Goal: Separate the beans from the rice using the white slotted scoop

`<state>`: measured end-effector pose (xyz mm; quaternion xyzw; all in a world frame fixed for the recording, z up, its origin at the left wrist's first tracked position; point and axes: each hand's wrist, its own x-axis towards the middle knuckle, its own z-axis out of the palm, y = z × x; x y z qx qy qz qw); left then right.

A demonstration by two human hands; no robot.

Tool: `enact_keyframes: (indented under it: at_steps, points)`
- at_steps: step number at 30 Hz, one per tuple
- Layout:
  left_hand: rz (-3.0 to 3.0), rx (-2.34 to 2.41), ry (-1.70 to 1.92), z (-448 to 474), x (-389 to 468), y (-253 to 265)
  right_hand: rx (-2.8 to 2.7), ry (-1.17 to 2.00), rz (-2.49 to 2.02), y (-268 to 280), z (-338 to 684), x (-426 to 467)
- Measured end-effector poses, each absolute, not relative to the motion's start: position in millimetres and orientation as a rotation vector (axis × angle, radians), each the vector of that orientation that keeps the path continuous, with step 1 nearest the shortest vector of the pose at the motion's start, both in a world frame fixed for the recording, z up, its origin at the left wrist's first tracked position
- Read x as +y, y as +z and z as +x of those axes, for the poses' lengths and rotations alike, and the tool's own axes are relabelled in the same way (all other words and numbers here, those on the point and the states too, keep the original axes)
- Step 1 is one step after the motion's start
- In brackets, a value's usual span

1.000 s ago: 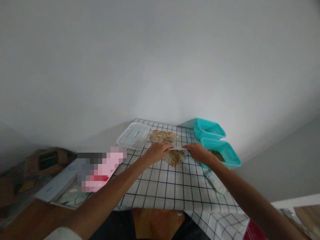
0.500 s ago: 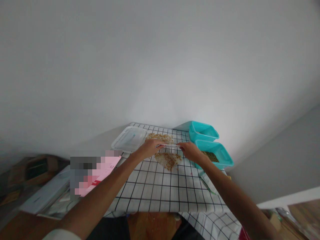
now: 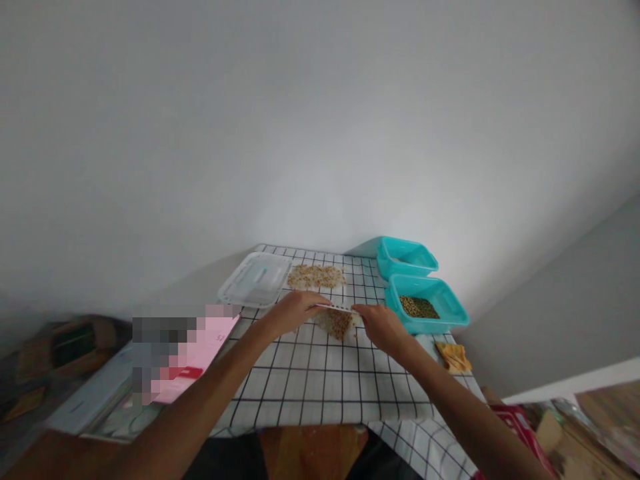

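Note:
My left hand (image 3: 299,311) and my right hand (image 3: 381,325) are closed on opposite ends of a thin white strip (image 3: 338,307) with dark marks, seen nearly edge-on. The strip spans level over a near pile of mixed grains (image 3: 340,325), partly covering it from view; whether it touches the grains I cannot tell. Beyond my hands lies a spread patch of pale and brown grains (image 3: 316,276). To the right of my right hand, a teal tub (image 3: 453,308) contains greenish-brown grains (image 3: 419,307).
A clear plastic lid (image 3: 256,280) rests at the back left of the checked tablecloth (image 3: 320,387). A second teal tub (image 3: 410,257) stands by the wall. A yellow cloth (image 3: 453,357) lies at the right edge. Pink packaging (image 3: 210,340) is at the left.
Both hands have brought the white strip nearer to me, from between the two grain patches to over the near pile. The far patch is now uncovered, and the yellow cloth shows more.

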<state>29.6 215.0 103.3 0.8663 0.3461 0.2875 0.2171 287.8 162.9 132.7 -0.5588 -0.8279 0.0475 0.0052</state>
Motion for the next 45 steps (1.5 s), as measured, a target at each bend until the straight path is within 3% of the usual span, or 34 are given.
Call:
enact_keyframes:
  at_steps: [12, 22, 27, 32, 45]
  points:
    - [2.372, 1.076, 0.859, 27.6, 216.1, 135.5, -2.536, 0.17, -1.626, 170.8, 282.2, 200.0]
    - [2.13, 1.329, 0.831, -35.1, 130.0, 164.9, -2.524, 0.362, -1.182, 180.4, 254.8, 109.1]
    - [2.173, 1.349, 1.052, -15.2, 170.6, 143.2, -2.523, 0.18, -1.432, 172.3, 254.1, 175.8]
    - [2.236, 1.331, 1.043, 15.5, 199.8, 109.5, -2.58, 0.141, -1.549, 162.1, 263.6, 224.8]
    - [2.344, 1.061, 0.886, 45.9, 212.1, 102.2, -2.509, 0.054, -1.843, 142.4, 290.6, 175.2]
